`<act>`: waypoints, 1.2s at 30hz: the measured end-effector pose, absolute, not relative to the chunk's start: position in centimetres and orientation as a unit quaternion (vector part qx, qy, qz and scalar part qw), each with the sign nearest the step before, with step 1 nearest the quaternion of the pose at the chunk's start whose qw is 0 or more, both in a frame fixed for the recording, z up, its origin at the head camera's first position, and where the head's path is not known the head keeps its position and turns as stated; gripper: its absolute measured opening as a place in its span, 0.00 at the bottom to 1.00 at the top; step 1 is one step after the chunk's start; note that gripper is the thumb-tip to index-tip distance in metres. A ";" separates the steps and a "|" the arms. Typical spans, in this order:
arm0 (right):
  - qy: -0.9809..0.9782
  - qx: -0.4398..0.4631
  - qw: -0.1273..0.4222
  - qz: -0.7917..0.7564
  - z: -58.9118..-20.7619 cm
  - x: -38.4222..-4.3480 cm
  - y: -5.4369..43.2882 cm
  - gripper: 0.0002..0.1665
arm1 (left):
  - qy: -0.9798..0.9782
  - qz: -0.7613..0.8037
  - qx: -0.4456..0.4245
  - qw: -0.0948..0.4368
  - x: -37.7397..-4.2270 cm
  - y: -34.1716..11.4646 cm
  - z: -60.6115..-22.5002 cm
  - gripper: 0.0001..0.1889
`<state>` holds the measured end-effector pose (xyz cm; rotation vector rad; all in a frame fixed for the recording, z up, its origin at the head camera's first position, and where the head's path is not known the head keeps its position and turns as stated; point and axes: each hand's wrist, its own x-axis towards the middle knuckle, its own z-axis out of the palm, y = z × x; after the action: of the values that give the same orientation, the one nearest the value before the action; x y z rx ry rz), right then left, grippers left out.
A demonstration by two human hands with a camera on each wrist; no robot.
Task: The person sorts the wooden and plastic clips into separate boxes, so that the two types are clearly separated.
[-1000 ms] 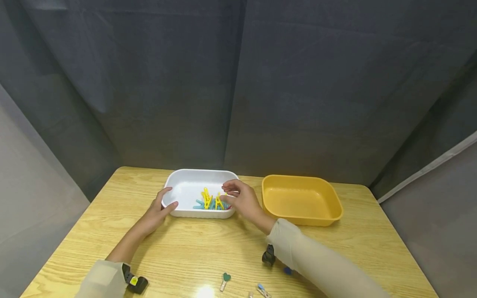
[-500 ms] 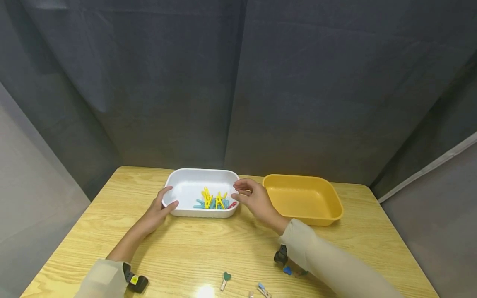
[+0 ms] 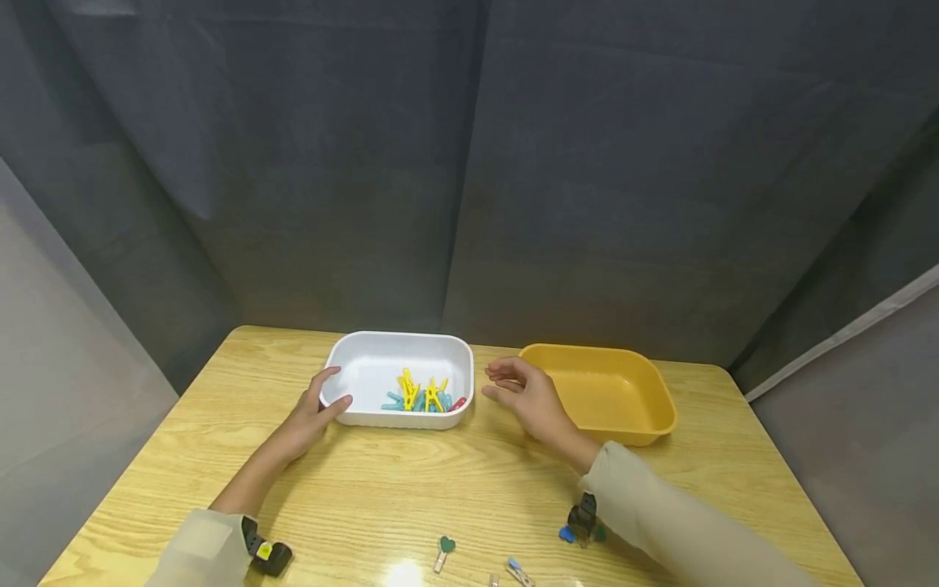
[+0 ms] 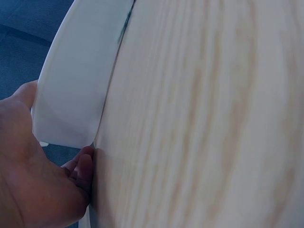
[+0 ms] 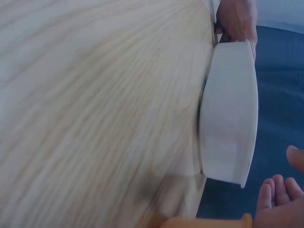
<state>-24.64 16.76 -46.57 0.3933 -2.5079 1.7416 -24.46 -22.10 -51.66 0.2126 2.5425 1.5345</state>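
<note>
The white plastic tray sits toward the back of the table. My left hand grips its left end, thumb over the rim and fingers curled low against the outside in the left wrist view. Inside its front right part lie yellow clothespins, blue clothespins and a red one. Between this tray and the orange-yellow tray hovers my right hand, fingers loosely bent with nothing seen between them. In the right wrist view, thumb and fingertips stand apart, beside the white tray's end wall.
Near the front lie small wooden clips: one with a green heart, one light blue and a blue heart by the right wrist camera. A dark curtain hangs right behind the table.
My right hand has moved right, from over the clothespins in the white tray to the gap between the trays, uncovering the red clothespin. The left hand has stayed on the white tray.
</note>
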 end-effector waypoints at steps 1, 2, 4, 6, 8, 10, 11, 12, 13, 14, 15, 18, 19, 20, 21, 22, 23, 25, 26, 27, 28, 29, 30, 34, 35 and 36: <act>-0.815 0.125 0.031 0.565 -46.6 -24.5 17.0 0.21 | 0.851 0.514 0.070 0.083 -24.5 -22.1 -51.7 0.38; -0.816 0.125 0.032 0.564 -46.6 -24.4 17.3 0.21 | 0.851 0.513 0.069 0.084 -24.5 -22.1 -51.7 0.38; -0.817 0.126 0.035 0.561 -46.5 -24.2 17.7 0.22 | 0.853 0.511 0.067 0.085 -24.5 -22.1 -51.7 0.38; -0.818 0.127 0.038 0.560 -46.5 -23.9 18.1 0.22 | 0.853 0.510 0.066 0.086 -24.5 -22.2 -51.8 0.39; -0.819 0.130 0.040 0.557 -46.5 -23.8 18.6 0.23 | 0.853 0.511 0.064 0.086 -24.5 -22.1 -51.8 0.39; -0.818 0.131 0.040 0.558 -46.5 -23.6 19.0 0.23 | 0.853 0.511 0.065 0.086 -24.5 -22.1 -51.8 0.39; -0.818 0.131 0.039 0.558 -46.5 -23.5 19.2 0.23 | 0.852 0.512 0.064 0.086 -24.5 -22.1 -51.8 0.39; -0.818 0.130 0.038 0.560 -46.5 -23.4 19.5 0.23 | 0.853 0.512 0.063 0.083 -24.5 -22.1 -51.8 0.39; -0.816 0.130 0.038 0.561 -46.4 -23.3 19.8 0.23 | 0.852 0.512 0.063 0.083 -24.5 -22.1 -51.8 0.39; -0.815 0.129 0.039 0.564 -46.4 -23.2 20.1 0.24 | 0.852 0.513 0.062 0.083 -24.5 -22.1 -51.8 0.39; -0.813 0.126 0.037 0.567 -46.4 -23.1 20.4 0.24 | 0.853 0.512 0.064 0.083 -24.4 -22.1 -51.8 0.39; -0.809 0.122 0.037 0.574 -46.4 -22.8 21.5 0.26 | 0.852 0.513 0.062 0.083 -24.4 -22.1 -51.7 0.39; -0.809 0.122 0.038 0.574 -46.4 -22.7 21.9 0.26 | 0.852 0.513 0.062 0.086 -24.4 -22.1 -51.7 0.39; -0.809 0.121 0.040 0.574 -46.5 -22.6 22.3 0.26 | 0.853 0.511 0.062 0.086 -24.4 -22.1 -51.7 0.39; -0.809 0.122 0.043 0.574 -46.5 -22.5 22.7 0.26 | 0.854 0.510 0.062 0.086 -24.4 -22.1 -51.6 0.39; -0.810 0.124 0.047 0.572 -46.5 -22.4 23.0 0.26 | 0.854 0.510 0.061 0.086 -24.4 -22.1 -51.6 0.39; -0.811 0.124 0.051 0.569 -46.6 -22.3 23.4 0.26 | 0.854 0.509 0.062 0.086 -24.4 -22.1 -51.6 0.39; -0.815 0.124 0.060 0.563 -46.7 -22.2 24.1 0.26 | 0.855 0.508 0.062 0.086 -24.4 -22.1 -51.6 0.39; -0.816 0.124 0.064 0.561 -46.7 -22.1 24.4 0.25 | 0.854 0.509 0.061 0.086 -24.4 -22.1 -51.6 0.38; -0.819 0.124 0.069 0.556 -46.8 -22.0 24.7 0.25 | 0.854 0.509 0.060 0.086 -24.4 -22.1 -51.6 0.38; -0.821 0.124 0.072 0.552 -46.8 -21.9 25.0 0.25 | 0.854 0.509 0.060 0.086 -24.4 -22.1 -51.6 0.38; -0.824 0.123 0.075 0.549 -46.9 -21.8 25.4 0.25 | 0.854 0.509 0.060 0.086 -24.3 -22.1 -51.6 0.38; -0.826 0.123 0.080 0.545 -47.0 -21.7 25.7 0.25 | 0.855 0.508 0.060 0.086 -24.3 -22.1 -51.5 0.38; -0.833 0.118 0.099 0.531 -47.1 -21.2 26.9 0.23 | 0.856 0.506 0.063 0.086 -24.4 -22.1 -51.6 0.39; -0.836 0.115 0.105 0.527 -47.1 -21.1 27.1 0.23 | 0.855 0.507 0.065 0.086 -24.4 -22.1 -51.6 0.38; -0.838 0.112 0.113 0.522 -47.1 -21.0 27.4 0.22 | 0.854 0.509 0.066 0.086 -24.4 -22.1 -51.6 0.38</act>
<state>-20.98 27.40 -47.15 0.3272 -2.4574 1.5322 -24.40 -22.11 -51.61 0.1957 2.5456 1.5179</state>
